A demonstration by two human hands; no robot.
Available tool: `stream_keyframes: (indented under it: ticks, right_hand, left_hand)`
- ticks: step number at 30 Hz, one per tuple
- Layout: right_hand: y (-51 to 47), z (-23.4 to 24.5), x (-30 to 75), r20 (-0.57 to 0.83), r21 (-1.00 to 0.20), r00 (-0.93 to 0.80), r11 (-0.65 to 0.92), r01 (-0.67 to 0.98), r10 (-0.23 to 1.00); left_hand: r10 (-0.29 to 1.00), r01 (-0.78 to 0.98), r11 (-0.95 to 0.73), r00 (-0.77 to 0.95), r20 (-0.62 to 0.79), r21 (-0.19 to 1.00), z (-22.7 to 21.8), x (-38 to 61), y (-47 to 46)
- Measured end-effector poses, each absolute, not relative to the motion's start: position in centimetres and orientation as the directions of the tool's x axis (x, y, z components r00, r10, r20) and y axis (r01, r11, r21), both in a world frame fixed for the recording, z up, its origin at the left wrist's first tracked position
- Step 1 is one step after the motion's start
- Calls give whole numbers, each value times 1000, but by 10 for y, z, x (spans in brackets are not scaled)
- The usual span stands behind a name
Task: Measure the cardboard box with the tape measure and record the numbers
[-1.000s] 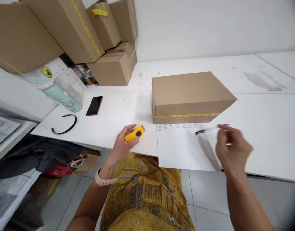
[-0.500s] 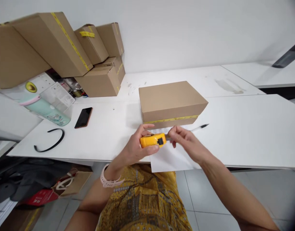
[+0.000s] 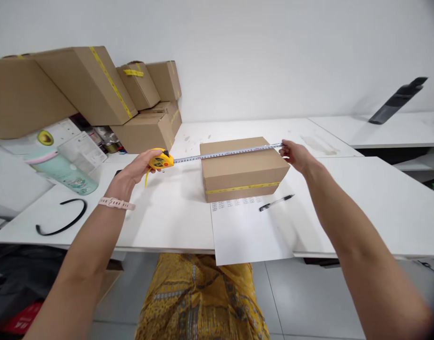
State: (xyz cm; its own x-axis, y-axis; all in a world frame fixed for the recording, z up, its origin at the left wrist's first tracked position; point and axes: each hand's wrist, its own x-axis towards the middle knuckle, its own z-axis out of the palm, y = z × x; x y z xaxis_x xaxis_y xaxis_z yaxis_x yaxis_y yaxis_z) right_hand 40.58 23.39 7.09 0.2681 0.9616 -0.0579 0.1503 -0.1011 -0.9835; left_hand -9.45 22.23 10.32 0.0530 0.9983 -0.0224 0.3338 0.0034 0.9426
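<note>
My left hand (image 3: 143, 164) is closed around the yellow case of a tape measure (image 3: 162, 159), left of a cardboard box (image 3: 243, 165). A yellow wrist strap dangles from the case. The metal blade (image 3: 224, 153) is pulled out and spans above the box's top, from left to right. At the box's right end, my right hand (image 3: 295, 155) pinches the blade's free end. Whether the blade touches the cardboard I cannot tell. Yellow tape runs along the box's front side. A sheet of paper (image 3: 248, 236) with writing lies in front, partly under the box, and a pen (image 3: 276, 202) rests by it.
Several cardboard boxes (image 3: 142, 132) are stacked at the back left. Nearby stand a mint-green bottle (image 3: 70, 174) and a clear package. A black curved band (image 3: 73, 219) lies at the table's left. On the right, a dark bottle-like object (image 3: 394, 104) stands by the wall.
My hands have moved apart and forward from in front of the box, drawing the blade out over its top. The tape case has gone left; my right hand has gone right.
</note>
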Motion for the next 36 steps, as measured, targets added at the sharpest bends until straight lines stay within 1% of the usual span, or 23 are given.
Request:
stream_keyframes:
  ticks: [2,5,7,9,13,18,24,28,33,36]
  right_hand:
    - [234,67,394,-91,-978,285,-140,156,954]
    - [229,70,383,-133,-935,264,-209,285,955]
    - [226,74,379,-131,-904,241,-216,368,962]
    - [224,76,376,-135,-889,218,-216,404,966]
    - [225,72,373,-172,-897,186,-232,376,967]
    - [230,67,374,-158,-899,211,-229,374,965]
    - [227,73,368,-142,-880,244,-235,412,959]
    - [226,75,364,-139,-892,242,-228,391,960]
    - [227,75,363,-139,-895,269,-237,377,953]
    - [225,77,360,-125,-898,288,-232,375,950]
  left_hand:
    - [998,335,10,53,-30,942,104,-94,226]
    - [996,363,-9,90,-26,932,108,-85,227]
    - [991,385,-27,133,-26,922,111,-76,226]
    - [989,392,-42,146,-17,919,113,-64,226]
    - [986,403,-55,164,-13,913,112,-40,227]
    - [985,409,-47,169,-25,911,114,-29,227]
    - [983,423,-24,174,-55,906,117,-33,215]
    - [985,446,-36,168,-44,894,116,-35,210]
    - [980,407,-49,194,-34,912,113,-35,209]
    - [983,399,-41,180,-35,916,110,-35,209]
